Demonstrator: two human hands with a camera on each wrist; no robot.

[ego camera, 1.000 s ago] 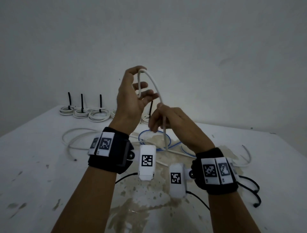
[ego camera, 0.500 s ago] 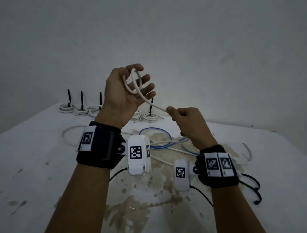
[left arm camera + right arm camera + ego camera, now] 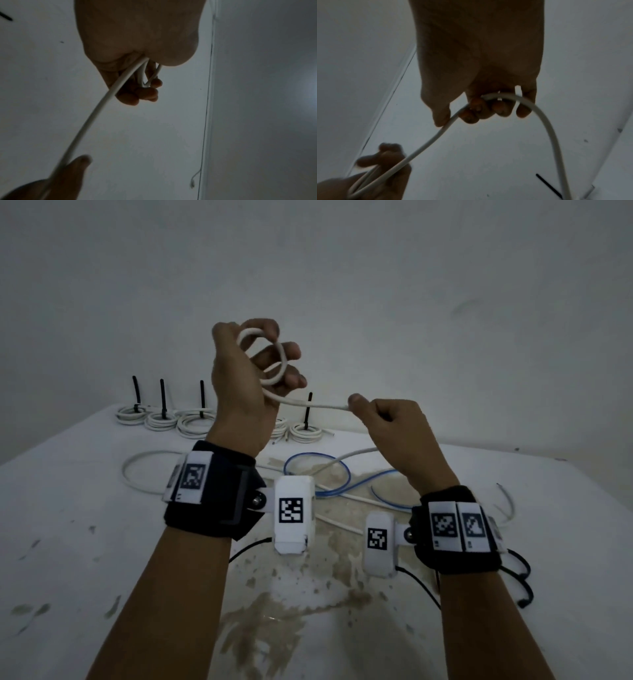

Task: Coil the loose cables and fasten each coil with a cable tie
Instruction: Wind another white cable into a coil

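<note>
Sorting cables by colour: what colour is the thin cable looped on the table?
Blue; the head view shows it best.

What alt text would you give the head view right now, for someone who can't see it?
Raised left hand holds small loops of white cable, while the right hand pinches the strand running from them. Behind on the white table sit tied coils with upright black ties; loose white and blue cables lie nearer.
</note>
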